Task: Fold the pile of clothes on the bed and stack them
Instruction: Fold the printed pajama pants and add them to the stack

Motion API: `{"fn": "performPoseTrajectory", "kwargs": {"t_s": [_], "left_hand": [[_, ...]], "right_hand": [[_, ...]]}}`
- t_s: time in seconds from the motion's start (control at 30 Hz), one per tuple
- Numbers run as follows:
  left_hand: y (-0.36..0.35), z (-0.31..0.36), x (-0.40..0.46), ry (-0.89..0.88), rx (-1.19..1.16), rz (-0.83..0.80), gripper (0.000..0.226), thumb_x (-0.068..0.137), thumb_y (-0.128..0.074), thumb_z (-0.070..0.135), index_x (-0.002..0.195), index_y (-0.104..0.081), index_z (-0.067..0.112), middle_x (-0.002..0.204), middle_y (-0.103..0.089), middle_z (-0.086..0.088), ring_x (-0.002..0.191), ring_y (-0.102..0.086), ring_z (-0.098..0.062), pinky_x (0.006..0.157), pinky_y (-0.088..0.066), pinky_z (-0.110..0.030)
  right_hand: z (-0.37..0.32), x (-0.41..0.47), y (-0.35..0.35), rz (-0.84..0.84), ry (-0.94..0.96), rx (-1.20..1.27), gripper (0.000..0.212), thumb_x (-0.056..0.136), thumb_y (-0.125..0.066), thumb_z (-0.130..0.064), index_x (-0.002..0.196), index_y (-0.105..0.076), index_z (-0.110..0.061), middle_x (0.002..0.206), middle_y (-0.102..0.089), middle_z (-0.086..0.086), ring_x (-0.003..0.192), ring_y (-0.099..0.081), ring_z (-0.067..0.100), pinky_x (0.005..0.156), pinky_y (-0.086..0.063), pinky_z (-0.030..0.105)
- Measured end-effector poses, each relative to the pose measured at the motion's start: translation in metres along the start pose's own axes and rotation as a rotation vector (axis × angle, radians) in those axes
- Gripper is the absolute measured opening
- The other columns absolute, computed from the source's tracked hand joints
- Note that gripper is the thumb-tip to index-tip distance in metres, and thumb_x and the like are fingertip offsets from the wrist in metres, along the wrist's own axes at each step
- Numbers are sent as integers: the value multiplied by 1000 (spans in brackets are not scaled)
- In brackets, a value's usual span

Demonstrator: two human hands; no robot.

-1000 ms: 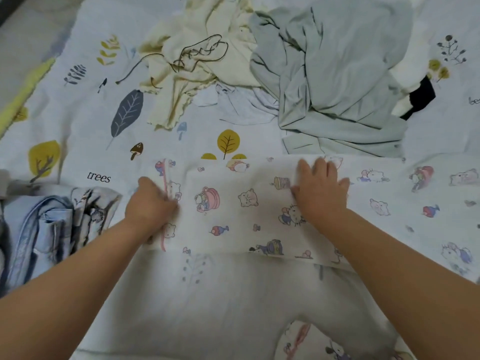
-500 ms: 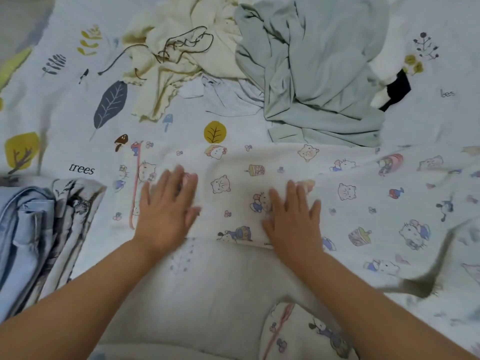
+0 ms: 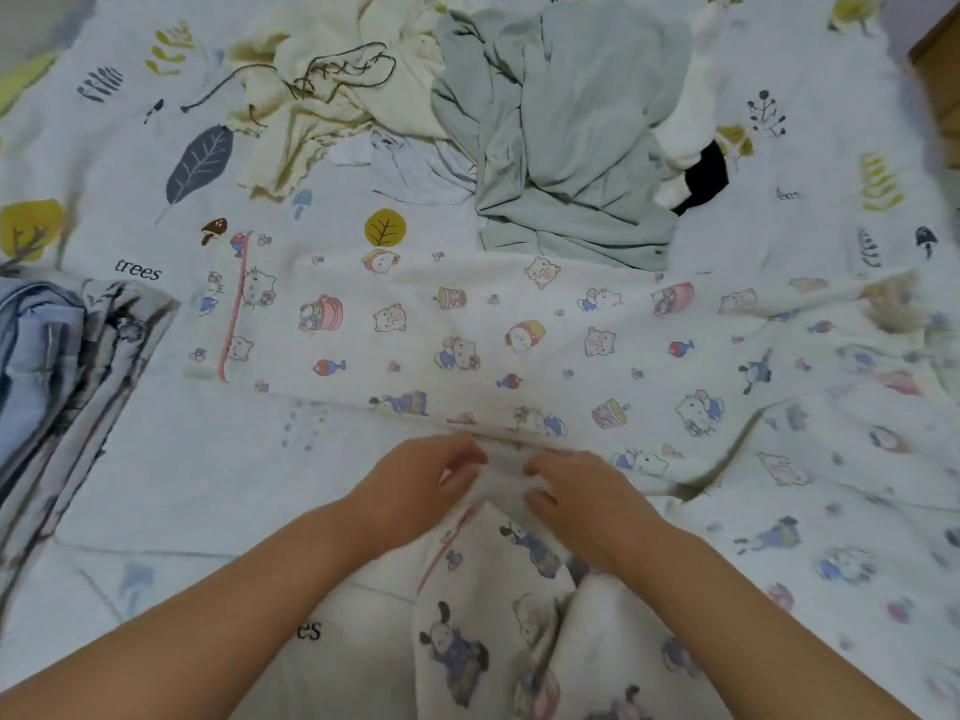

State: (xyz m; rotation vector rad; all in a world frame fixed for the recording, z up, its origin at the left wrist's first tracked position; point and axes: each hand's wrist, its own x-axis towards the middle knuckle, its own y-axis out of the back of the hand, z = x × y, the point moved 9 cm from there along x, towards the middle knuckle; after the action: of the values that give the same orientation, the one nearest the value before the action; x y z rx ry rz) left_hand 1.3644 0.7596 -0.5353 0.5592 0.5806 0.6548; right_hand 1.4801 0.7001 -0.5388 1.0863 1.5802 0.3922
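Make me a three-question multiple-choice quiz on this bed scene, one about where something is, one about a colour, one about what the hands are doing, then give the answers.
1. Where is the folded stack?
A. At the left edge of the bed
B. On top of the unfolded pile
C. Under the person's arms

2. What colour is the big crumpled garment at the top of the view?
A. Bright red
B. Pale grey-green
C. Navy blue

3. What are the two hands doing?
A. Resting flat and apart on bare sheet
B. Lifting the folded stack
C. Pinching the cartoon-print garment at its near edge

Answers: 1 A, the stack lies at the frame's left side, apart from the pile. 2 B, it is pale grey-green beside a cream garment. 3 C, the left hand and right hand meet, fingers closed on the fabric.
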Motion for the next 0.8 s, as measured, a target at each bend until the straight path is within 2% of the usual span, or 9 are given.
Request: {"fn": "performPoseTrajectory", "kwargs": {"t_s": [0.1,0.2,0.27,0.33,0.37,0.43,0.53,0.7,0.8], "left_hand": [[-50,7,-19,-6,92,-240,33,92,-53,35,119,-58,18,119,-56,5,109,-50,-11,91,-36,-19],[-63,2,-37,36,211,-295,29,93,-52,35,112,-60,14,113,-57,0,108,-52,-15,87,-36,-21],[-53,-6,-47,112,196,-234,29,95,-48,36,114,-58,17,113,-60,2,105,-54,-15,81,-35,-18],[-36,-15,-59,185,174,-170,23,94,-51,36,107,-60,19,101,-62,4,94,-56,-13,72,-35,-15],[-24,-22,-67,231,145,-129,15,92,-54,35,95,-60,22,88,-60,7,83,-55,-11,65,-33,-14],[-2,-40,-89,369,28,-97,14,89,-60,30,79,-56,21,69,-54,9,65,-51,-7,55,-32,-12],[15,-63,-125,568,-315,-194,17,87,-64,24,88,-60,8,67,-64,0,60,-58,-10,58,-43,-18],[45,-80,-156,713,-417,-151,26,83,-65,30,71,-68,7,71,-67,-12,64,-60,-20,58,-46,-25],[68,-104,-161,814,-669,270,25,86,-62,33,85,-67,9,80,-69,-14,68,-61,-26,56,-50,-25]], "right_hand": [[17,-33,-26,-68,53,-162,48,92,-42,-49,131,-45,-22,137,-43,4,133,-30,22,107,-27,38],[35,-64,-53,-197,110,-343,63,85,-45,-61,134,-45,-22,154,-20,0,145,0,18,113,6,54],[44,-75,-54,-194,110,-375,55,88,-46,-57,131,-50,-24,146,-35,2,144,-12,15,111,12,55],[45,-83,-41,-99,99,-329,37,94,-39,-51,116,-56,-26,116,-58,1,123,-42,17,114,2,48],[44,-86,-31,-26,98,-267,32,96,-35,-50,99,-56,-27,94,-59,-3,106,-49,19,111,-14,40],[42,-93,-10,101,98,-104,37,97,-32,-50,71,-39,-25,67,-42,-8,78,-45,16,75,-36,25],[35,-94,26,259,132,128,45,91,-42,-52,60,-30,-22,56,-38,-6,53,-35,8,49,-25,22],[-2,-76,77,545,241,350,42,83,-61,-45,57,-42,-18,50,-40,-6,49,-36,10,52,-26,25],[-14,-62,94,725,206,347,31,87,-59,-40,69,-48,-18,61,-50,-5,64,-48,18,69,-33,31]]}}
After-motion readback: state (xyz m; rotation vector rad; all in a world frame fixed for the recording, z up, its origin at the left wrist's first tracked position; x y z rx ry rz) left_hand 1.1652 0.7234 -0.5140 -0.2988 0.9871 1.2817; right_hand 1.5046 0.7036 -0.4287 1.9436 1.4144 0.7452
